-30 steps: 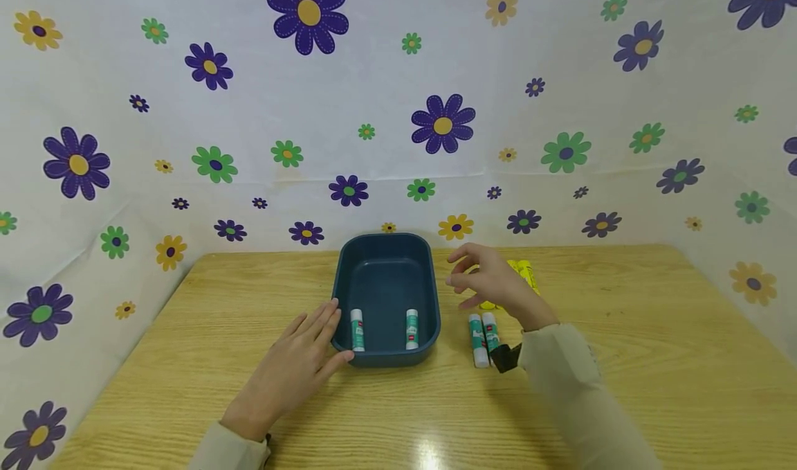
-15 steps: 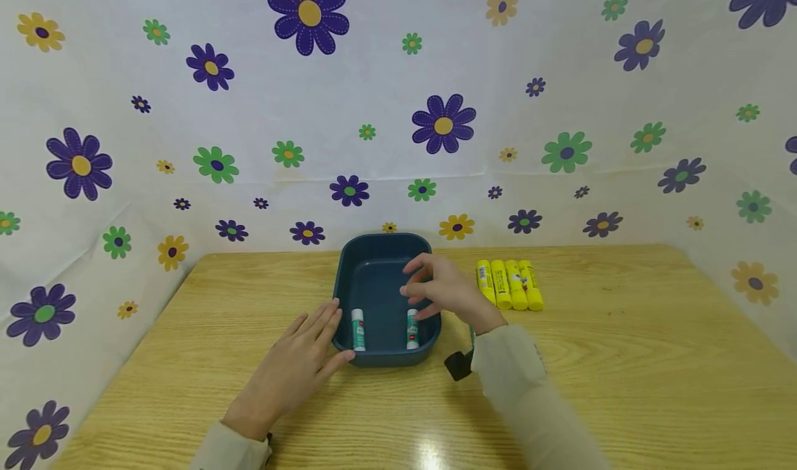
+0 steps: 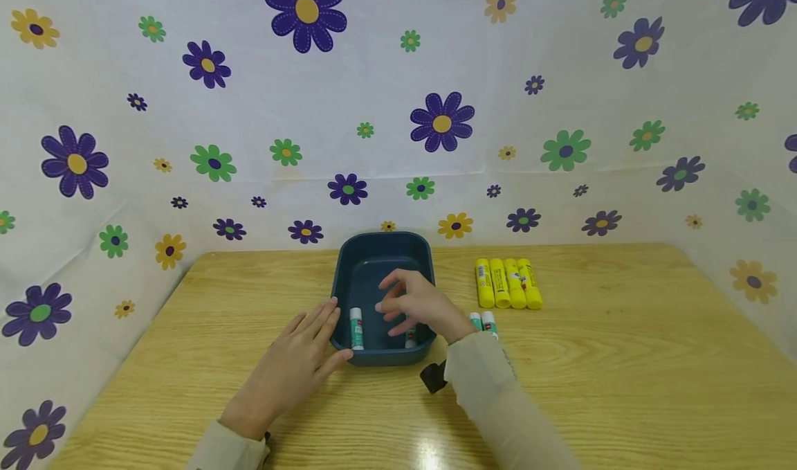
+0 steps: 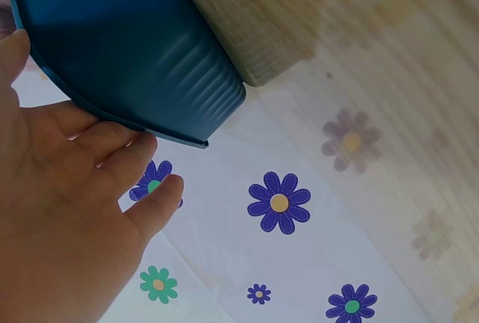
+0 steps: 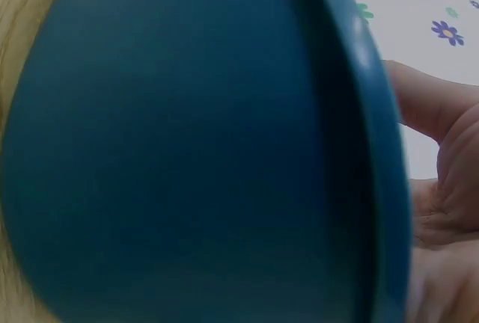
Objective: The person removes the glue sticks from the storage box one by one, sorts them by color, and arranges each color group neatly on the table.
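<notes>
A dark blue plastic bin (image 3: 381, 359) stands on the table. My left hand (image 3: 289, 366) rests against its left rim and near front corner, fingers straight; the left wrist view shows those fingers (image 4: 123, 147) along the rim. Inside the bin a white-and-green glue stick (image 3: 357, 329) lies at the left. Another glue stick (image 3: 410, 338) at the right is partly hidden beneath my right hand (image 3: 423, 305). That hand hovers over the bin, fingers loosely bent, thumb apart, with nothing seen between them. In the right wrist view the bin wall (image 5: 194, 151) hides most of the fingers.
Several yellow glue sticks (image 3: 513, 284) lie in a row right of the bin. Nearer, two white-and-green glue sticks (image 3: 488, 323) lie side by side, partly covered by the right sleeve. A flowered cloth (image 3: 398, 110) hangs behind the wooden table (image 3: 623, 359).
My right hand has moved left from beside the yellow glue sticks to over the bin, then lower and nearer its right-hand glue stick. My left hand has stayed on the rim.
</notes>
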`<state>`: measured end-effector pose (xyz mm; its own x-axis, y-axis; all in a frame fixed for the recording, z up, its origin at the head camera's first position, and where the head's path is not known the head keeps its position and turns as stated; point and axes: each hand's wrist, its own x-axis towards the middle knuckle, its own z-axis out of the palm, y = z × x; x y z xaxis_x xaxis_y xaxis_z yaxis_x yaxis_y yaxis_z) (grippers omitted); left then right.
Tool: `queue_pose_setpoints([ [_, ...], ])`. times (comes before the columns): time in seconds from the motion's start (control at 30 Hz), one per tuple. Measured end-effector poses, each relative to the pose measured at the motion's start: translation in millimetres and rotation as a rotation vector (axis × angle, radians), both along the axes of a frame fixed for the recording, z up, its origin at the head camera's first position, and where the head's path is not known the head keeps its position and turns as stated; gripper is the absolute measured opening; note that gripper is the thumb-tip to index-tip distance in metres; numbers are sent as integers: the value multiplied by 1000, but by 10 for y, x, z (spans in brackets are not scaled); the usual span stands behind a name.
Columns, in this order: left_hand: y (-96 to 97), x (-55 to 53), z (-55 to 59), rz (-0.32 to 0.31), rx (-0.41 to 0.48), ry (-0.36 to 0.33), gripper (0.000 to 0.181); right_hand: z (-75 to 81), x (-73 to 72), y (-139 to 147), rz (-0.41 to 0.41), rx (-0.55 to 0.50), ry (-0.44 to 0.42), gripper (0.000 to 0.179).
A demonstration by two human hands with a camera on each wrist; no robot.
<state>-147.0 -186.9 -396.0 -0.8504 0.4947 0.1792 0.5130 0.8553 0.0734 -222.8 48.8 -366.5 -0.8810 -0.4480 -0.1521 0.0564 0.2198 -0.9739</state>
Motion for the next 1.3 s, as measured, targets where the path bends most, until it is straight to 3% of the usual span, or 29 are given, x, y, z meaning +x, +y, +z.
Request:
queue_pose_setpoints([
  [0.63,-17,-10,-52,-13,-5,-3,71,-176,50,-333,22,127,-74,50],
  [0.97,-40,-1,-38,-20,7,-3,70,-167,64,-476,91,122,-117,67],
  [1.3,-19,-17,-15,-27,5,13,71,-159,43,-436,105,38,-113,55],
])
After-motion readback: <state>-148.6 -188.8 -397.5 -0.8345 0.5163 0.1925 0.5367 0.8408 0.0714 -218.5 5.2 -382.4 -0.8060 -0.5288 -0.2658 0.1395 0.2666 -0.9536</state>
